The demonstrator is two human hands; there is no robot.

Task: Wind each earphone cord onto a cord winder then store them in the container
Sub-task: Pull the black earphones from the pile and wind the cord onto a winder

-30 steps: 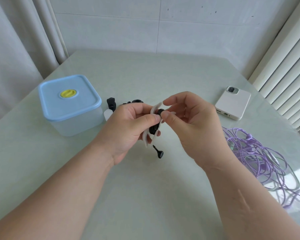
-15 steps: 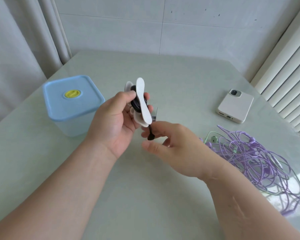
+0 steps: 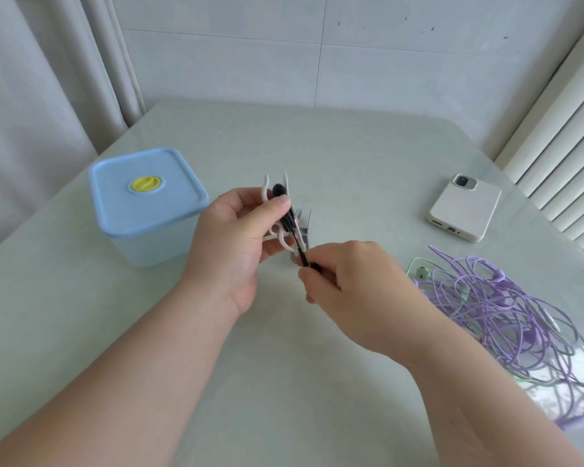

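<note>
Winder turned edge-on, left grip

My left hand covers most of the white cord winder, so I can't count how many turns of black cord sit on it. My right hand closes over the cord's end, and I can't tell whether that end is a plug. Behind the winder some clear and dark bits are too hidden to name. The purple cord tangle runs off the right edge. Both my forearms are cut off by the bottom edge
</note>
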